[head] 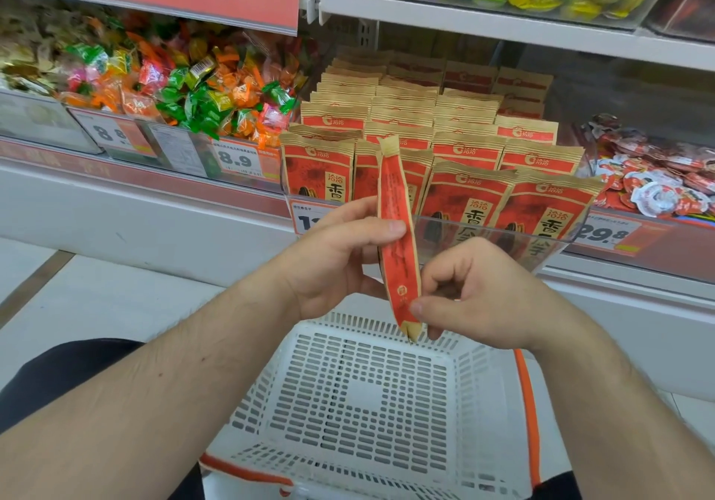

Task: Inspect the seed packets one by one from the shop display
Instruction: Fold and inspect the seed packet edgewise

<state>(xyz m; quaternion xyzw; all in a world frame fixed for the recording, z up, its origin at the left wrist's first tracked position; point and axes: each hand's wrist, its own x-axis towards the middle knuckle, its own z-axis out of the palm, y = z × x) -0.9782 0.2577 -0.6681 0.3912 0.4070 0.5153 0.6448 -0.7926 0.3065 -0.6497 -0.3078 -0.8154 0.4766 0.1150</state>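
Observation:
I hold one red and tan seed packet (398, 236) upright and edge-on in front of the display. My left hand (336, 259) grips its middle, thumb across the near face. My right hand (476, 294) pinches its lower end between thumb and fingers. Behind it, several rows of matching seed packets (468, 151) stand upright in a clear plastic display bin (491, 236) on the shelf.
A white perforated shopping basket (367, 403) with orange trim sits below my hands. Wrapped candies (162, 81) fill the bin to the left, small red and white packs (657, 178) the bin to the right. Price tags (240, 159) line the shelf edge. Another shelf hangs overhead.

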